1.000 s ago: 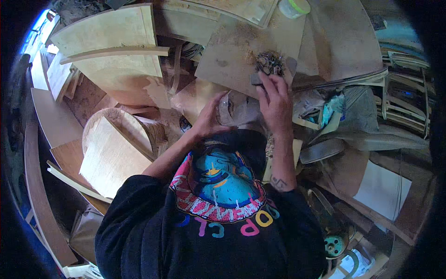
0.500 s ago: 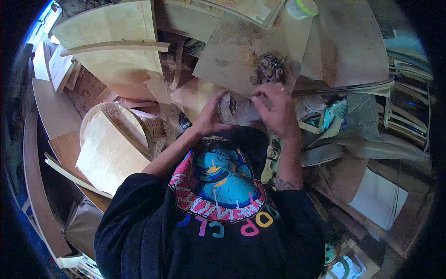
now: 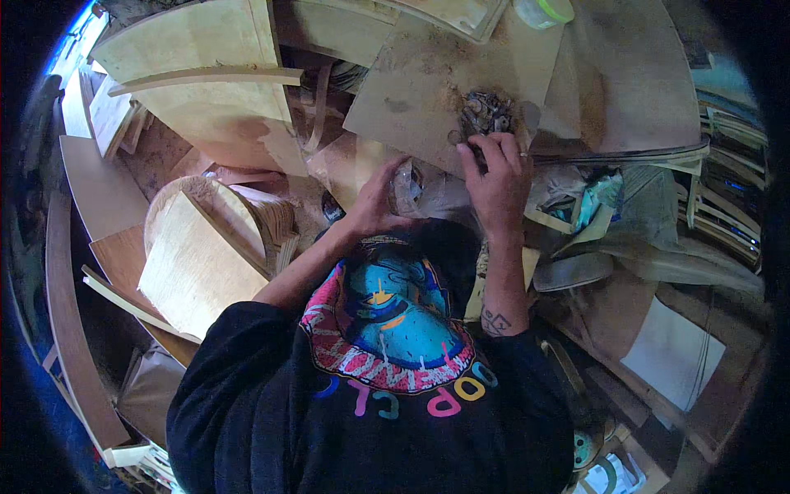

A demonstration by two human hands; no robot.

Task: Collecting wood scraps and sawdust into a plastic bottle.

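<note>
On the dusty board [image 3: 428, 90] lies a heap of small metal bits [image 3: 487, 114], right under the right hand [image 3: 496, 177], whose fingertips curl into its near edge. Just left, the left hand [image 3: 377, 202] is closed around a clear bag [image 3: 409, 185].

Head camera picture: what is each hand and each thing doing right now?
Left hand: holds a clear bag.
Right hand: fingers in a small pile of metal bits.
Metal bits: heaped on a dusty board.
Curved wooden piece: lying untouched, to the left.
Green-lidded jar: lid on.
</note>
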